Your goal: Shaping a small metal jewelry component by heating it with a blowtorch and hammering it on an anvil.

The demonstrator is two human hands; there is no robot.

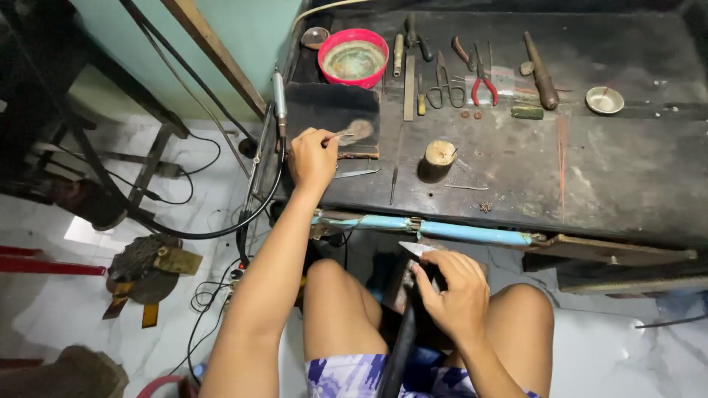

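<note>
Plainly, the left hand pinches a thin metal tool whose tip rests on a dark charred block at the dark scarred workbench's left end. Reaching that far, it could slip and nudge the short wooden stump just right. Lower right, the right hand is closed around a dark-handled torch-like tool between the knees; its pale tip sits near bare thighs, risking a burn or jab.
</note>
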